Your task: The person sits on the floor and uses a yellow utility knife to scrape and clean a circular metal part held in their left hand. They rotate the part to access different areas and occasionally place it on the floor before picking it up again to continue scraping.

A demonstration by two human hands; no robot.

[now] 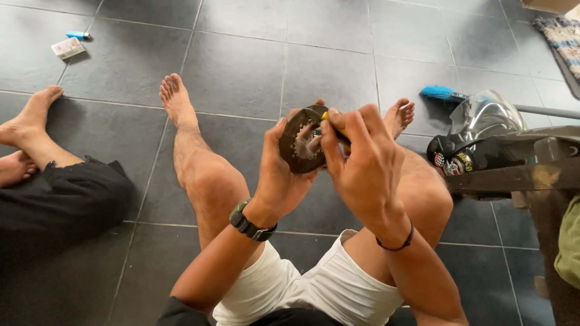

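Rusty metal toothed ring (pixel 300 147), looks like a clutch plate, sits upright mid-frame, gripped by the left hand (pixel 279 175) from behind and below. Right hand (pixel 362 163) is clenched round a yellow-handled tool (pixel 334 125) pressed against the ring's edge at about 2 o'clock. Helmet (pixel 477 136) lies on the grey tile floor (pixel 241 72) at 3 o'clock, another person's feet (pixel 27 130) at 9.
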